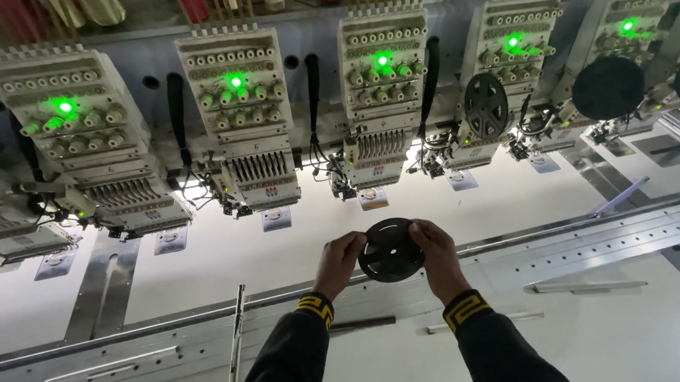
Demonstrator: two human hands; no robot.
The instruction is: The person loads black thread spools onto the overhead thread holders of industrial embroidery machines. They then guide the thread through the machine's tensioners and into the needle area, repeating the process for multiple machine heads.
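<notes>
A flat black round reel (391,251) with small holes in its face is held up between both of my hands, above the white machine table. My left hand (338,261) grips its left edge and my right hand (437,257) grips its right edge. Both arms wear black sleeves with yellow patterned cuffs. The reel sits just below the middle embroidery head (382,97).
A row of white embroidery heads with green lights spans the back. A similar black reel (486,105) is mounted on a head to the right, and a black disc (607,87) further right. A perforated metal frame rail (587,241) crosses the white table (205,258).
</notes>
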